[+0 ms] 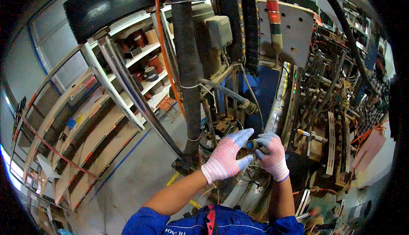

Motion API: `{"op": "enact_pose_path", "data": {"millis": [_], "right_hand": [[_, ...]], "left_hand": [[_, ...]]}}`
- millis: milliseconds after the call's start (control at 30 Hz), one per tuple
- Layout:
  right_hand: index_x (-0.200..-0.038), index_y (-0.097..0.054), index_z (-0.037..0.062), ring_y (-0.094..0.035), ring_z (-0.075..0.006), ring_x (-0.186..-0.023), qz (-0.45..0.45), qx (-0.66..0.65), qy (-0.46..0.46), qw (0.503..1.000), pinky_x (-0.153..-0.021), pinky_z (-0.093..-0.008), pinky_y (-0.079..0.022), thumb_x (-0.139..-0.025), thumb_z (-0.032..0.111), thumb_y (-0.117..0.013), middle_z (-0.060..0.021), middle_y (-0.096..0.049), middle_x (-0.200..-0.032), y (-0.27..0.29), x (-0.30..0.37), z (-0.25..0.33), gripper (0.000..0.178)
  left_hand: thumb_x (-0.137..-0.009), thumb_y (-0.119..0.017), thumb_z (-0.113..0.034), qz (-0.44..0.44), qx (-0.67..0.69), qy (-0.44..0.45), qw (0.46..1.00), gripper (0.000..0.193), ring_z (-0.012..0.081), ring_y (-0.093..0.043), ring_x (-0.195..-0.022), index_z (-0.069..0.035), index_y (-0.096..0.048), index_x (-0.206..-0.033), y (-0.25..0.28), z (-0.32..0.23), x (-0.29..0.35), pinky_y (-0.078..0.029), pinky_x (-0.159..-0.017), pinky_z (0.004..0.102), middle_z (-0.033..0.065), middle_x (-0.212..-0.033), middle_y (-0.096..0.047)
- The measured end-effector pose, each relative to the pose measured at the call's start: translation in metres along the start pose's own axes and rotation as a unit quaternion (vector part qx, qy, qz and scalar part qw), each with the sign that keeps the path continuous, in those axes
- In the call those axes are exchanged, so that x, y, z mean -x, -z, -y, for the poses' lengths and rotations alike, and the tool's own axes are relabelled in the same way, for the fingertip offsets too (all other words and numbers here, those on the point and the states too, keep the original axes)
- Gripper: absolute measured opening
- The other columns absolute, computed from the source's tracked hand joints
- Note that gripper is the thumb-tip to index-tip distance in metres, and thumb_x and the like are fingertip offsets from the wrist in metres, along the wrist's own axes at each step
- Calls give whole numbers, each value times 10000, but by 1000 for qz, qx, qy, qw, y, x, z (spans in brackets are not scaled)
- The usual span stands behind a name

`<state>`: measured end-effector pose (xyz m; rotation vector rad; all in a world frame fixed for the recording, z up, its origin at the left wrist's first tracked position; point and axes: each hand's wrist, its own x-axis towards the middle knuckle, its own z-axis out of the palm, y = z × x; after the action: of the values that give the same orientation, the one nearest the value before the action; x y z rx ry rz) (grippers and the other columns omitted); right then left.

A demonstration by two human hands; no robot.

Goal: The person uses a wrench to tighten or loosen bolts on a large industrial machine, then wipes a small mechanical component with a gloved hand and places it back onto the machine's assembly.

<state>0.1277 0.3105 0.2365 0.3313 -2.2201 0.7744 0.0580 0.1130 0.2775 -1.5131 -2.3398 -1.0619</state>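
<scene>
A small dark round part with a blue centre [250, 145] sits between my two hands, in front of the machine. My right hand [272, 156], in a striped white and red glove with grey fingertips, has its fingers curled onto the part's right side. My left hand [226, 156] wears a matching glove. Its thumb and fingers are spread wide to the left of the part, and I see nothing held in it. What kind of part it is cannot be made out, since the fingers cover some of it.
A thick black wrapped column [186, 64] stands left of my hands, with an orange hose [164, 43] beside it. White shelves [132, 62] hold spools further back. Machinery with rods and a metal T-shaped handle [310, 136] fills the right. Curved wooden shelving [85, 150] stands at left.
</scene>
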Motion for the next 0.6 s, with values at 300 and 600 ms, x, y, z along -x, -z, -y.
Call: {"op": "enact_pose_path", "data": {"millis": [300, 600], "right_hand": [[-1144, -669, 43, -597, -384, -1136, -81, 133, -158, 975, -1022, -444, -474, -691, -15, -699, -181, -663, -1195, -22, 50, -59, 457], [-1357, -575, 75, -594, -387, -1189, 4, 158, -253, 955, -1028, -461, -489, -787, 132, -659, -188, -629, -1312, -85, 76, -87, 580]], "left_hand": [[-813, -786, -295, -309, -183, 98, 928, 796, 406, -431, -1361, -1, -436, -1465, 47, 31, 33, -320, -1163, 471, 228, -1472, -467], [-942, -672, -150, -266, 19, 201, 942, 633, 296, -499, -1287, 51, -395, -1475, 53, 89, 61, -361, -1133, 400, 191, -1445, -508]]}}
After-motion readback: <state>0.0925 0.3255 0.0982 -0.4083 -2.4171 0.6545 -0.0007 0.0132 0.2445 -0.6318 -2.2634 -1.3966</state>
